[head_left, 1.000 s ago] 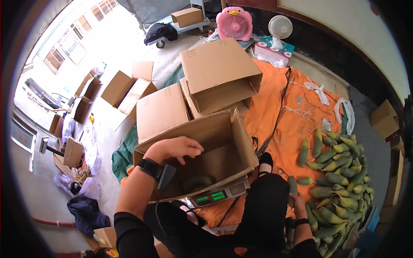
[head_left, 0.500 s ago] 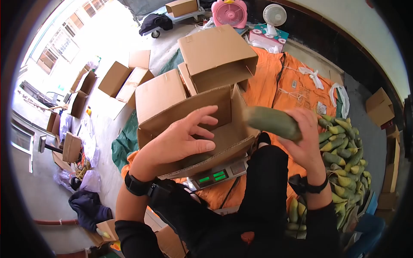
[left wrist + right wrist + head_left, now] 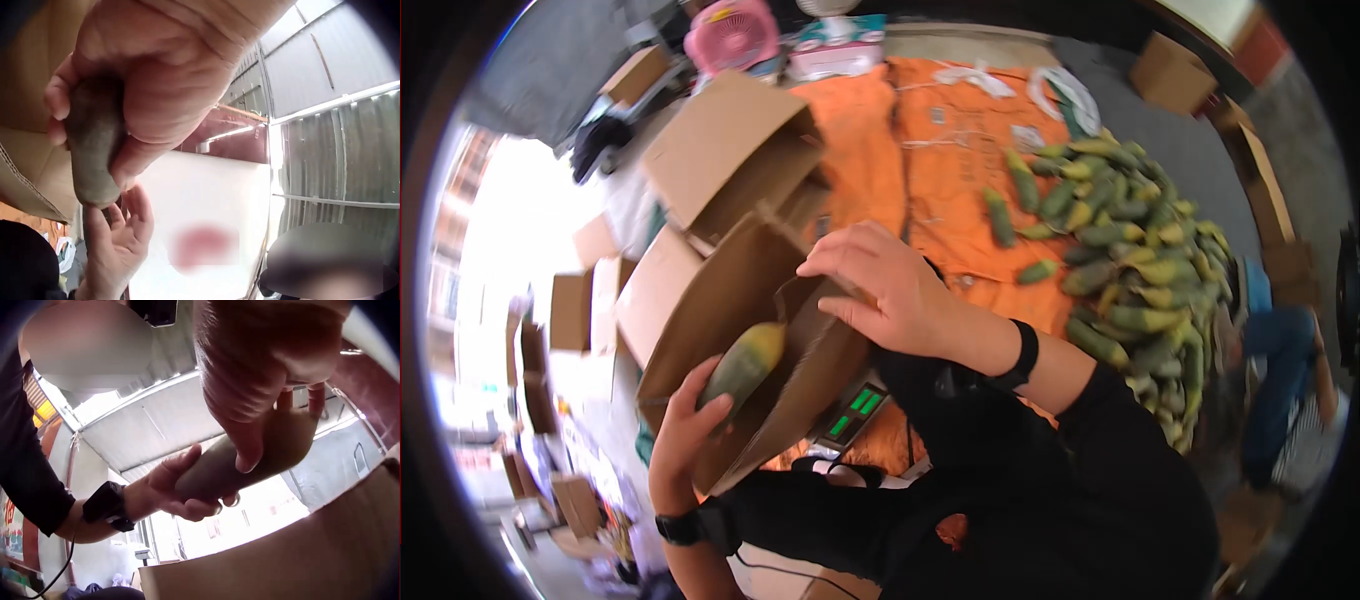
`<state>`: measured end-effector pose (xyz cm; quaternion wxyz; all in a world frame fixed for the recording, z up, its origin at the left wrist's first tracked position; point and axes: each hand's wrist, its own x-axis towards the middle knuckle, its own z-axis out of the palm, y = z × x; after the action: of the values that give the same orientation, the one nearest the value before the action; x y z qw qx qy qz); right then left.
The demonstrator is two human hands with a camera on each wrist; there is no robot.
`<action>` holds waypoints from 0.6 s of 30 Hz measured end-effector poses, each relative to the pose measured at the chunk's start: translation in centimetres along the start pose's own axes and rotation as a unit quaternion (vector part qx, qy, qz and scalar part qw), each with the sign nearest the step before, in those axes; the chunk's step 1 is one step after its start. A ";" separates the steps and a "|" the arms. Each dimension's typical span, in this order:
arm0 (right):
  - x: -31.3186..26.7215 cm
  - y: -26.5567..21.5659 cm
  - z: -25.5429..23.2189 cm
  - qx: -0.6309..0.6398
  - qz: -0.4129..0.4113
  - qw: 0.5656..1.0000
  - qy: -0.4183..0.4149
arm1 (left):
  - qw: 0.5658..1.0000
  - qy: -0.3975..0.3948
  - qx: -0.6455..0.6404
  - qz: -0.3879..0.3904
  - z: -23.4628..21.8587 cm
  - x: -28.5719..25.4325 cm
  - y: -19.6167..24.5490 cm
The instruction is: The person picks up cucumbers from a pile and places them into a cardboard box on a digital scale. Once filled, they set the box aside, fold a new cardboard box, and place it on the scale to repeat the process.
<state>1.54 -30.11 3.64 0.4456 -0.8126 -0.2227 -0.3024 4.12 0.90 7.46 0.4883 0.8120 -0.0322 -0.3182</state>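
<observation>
Green vegetable [image 3: 745, 368]: left of the frame's centre, at the mouth of the cardboard box [image 3: 708, 312]
Left hand [image 3: 685, 425]: gripping its greener end
Right hand [image 3: 882, 292]: fingers loosely bent, near its yellow tip

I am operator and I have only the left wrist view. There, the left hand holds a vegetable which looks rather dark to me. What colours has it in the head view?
Observer: The vegetable is green, turning yellow toward the end farther from the left hand.
Operator: Thank you. Do other vegetables lie near the person?
Observer: Yes, a heap of similar ones lies on the person's right, at least partly over an orange sheet.
</observation>
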 end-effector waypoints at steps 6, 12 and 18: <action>-12.3 9.3 -4.1 0.015 0.352 0.936 -0.019 | 0.972 -0.099 0.203 -0.059 -2.5 5.0 -10.3; -31.6 16.1 -7.9 -0.149 0.581 0.798 -0.053 | 0.962 -0.187 0.113 -0.162 -1.9 4.5 -10.0; -45.3 17.5 -15.4 -0.254 0.695 0.665 -0.099 | 0.958 -0.103 0.177 -0.202 0.6 2.7 -5.3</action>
<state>-24.42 -56.35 -31.44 0.2778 -0.8386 0.4496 0.1324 4.62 2.21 1.68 0.2566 0.8376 0.0265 -0.4815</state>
